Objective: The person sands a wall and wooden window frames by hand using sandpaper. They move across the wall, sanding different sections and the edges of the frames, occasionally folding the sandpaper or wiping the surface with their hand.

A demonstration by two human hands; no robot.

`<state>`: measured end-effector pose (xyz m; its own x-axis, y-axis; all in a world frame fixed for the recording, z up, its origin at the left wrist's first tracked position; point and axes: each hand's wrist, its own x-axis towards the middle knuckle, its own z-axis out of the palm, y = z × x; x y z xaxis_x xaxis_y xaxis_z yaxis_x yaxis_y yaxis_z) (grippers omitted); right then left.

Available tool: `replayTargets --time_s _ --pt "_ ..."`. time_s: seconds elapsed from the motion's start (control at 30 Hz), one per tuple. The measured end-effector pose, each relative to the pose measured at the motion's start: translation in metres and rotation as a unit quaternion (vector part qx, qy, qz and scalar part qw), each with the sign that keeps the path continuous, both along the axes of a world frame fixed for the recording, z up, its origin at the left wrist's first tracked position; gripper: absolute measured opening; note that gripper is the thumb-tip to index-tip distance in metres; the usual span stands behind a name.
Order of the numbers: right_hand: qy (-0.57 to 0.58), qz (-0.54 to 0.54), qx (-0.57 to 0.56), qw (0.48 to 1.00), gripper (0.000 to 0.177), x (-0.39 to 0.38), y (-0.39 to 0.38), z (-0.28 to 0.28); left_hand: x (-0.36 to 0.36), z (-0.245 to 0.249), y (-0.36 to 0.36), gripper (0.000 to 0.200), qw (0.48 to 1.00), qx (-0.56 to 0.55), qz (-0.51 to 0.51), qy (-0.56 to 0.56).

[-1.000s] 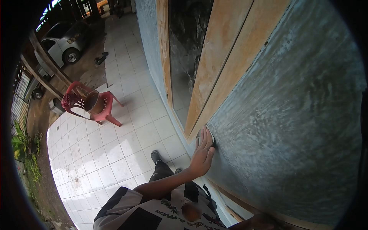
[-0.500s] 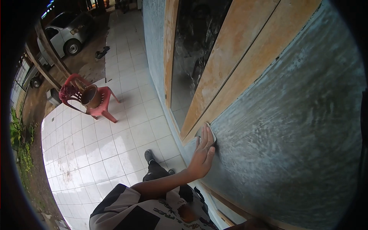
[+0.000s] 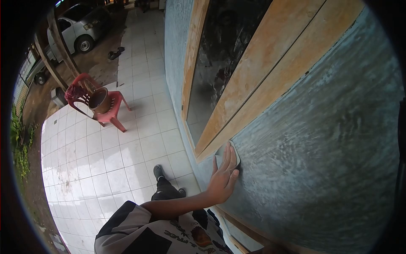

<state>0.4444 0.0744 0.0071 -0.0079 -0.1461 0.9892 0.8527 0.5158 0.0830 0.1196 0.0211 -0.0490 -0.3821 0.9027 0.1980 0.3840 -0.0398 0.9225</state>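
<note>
My left hand (image 3: pixel 223 181) presses a thin pale grey sheet (image 3: pixel 235 155), which looks like sandpaper, flat on the grey-blue wall (image 3: pixel 308 161). Its fingers point up and lie over the sheet, with the thumb on the right side. Part of the sheet is hidden under the fingers. Just above and to the left is the lower corner of the wooden window frame (image 3: pixel 249 91), beside the dark glass pane (image 3: pixel 222 55). Swirled light streaks cover the wall to the right. My right hand does not show.
A red plastic chair (image 3: pixel 120 125) stands on the white tiled floor (image 3: pixel 144 152), with a brown bucket (image 3: pixel 100 101) on its seat and a dark red cloth (image 3: pixel 75 92) over its back. Wooden posts (image 3: pixel 62 42) and a silver vehicle (image 3: pixel 69 31) are beyond.
My left hand and the sheet sit slightly lower relative to the window frame's corner. The whole view has shifted a little; the chair and bucket stay in place.
</note>
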Motion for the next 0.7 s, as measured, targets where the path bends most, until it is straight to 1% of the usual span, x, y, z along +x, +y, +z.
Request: replayTargets --time_s 0.03,0.1,0.17,0.2,0.27,0.3,0.37,0.4,0.57,0.63,0.67,0.7 --pt "0.002 0.004 0.005 1.000 0.020 -0.002 0.003 0.002 0.010 -0.004 -0.010 0.069 0.999 -0.019 -0.033 0.009" --pt "0.004 0.011 0.012 1.000 0.020 -0.006 0.008 0.004 0.016 -0.012 -0.006 0.068 0.999 -0.008 -0.038 0.001" --pt "0.003 0.014 0.010 1.000 0.020 -0.006 0.004 0.005 0.006 -0.007 0.004 0.067 1.000 0.010 0.010 0.007" --pt "0.002 0.014 0.010 1.000 0.020 -0.004 0.001 0.005 -0.005 -0.006 0.011 0.067 1.000 0.007 0.010 0.005" --pt "0.004 0.018 0.018 1.000 0.020 -0.005 0.000 0.009 -0.026 -0.004 0.027 0.066 0.997 0.023 0.074 -0.011" --pt "0.006 0.021 0.024 0.999 0.020 -0.006 0.003 0.011 -0.031 -0.001 0.023 0.066 0.997 0.027 0.076 -0.011" --pt "0.009 0.030 0.038 0.999 0.020 -0.009 0.011 0.017 -0.046 0.005 0.007 0.063 0.991 0.068 0.088 -0.068" --pt "0.012 0.033 0.043 0.998 0.020 -0.010 0.013 0.018 -0.047 0.005 -0.001 0.062 0.990 0.092 0.096 -0.051" --pt "0.028 0.040 0.053 0.997 0.020 -0.019 0.016 0.017 -0.016 -0.017 -0.010 0.063 0.991 0.065 0.089 -0.070" --pt "0.031 0.048 0.059 0.997 0.020 -0.023 0.019 0.020 -0.002 -0.030 -0.004 0.066 0.992 0.122 0.008 0.027" --pt "0.033 0.050 0.063 0.996 0.020 -0.024 0.021 0.021 0.002 -0.040 0.002 0.068 0.984 0.142 -0.008 0.103" --pt "0.034 0.052 0.067 0.996 0.020 -0.024 0.022 0.023 -0.001 -0.048 0.008 0.068 0.984 0.143 -0.008 0.104"
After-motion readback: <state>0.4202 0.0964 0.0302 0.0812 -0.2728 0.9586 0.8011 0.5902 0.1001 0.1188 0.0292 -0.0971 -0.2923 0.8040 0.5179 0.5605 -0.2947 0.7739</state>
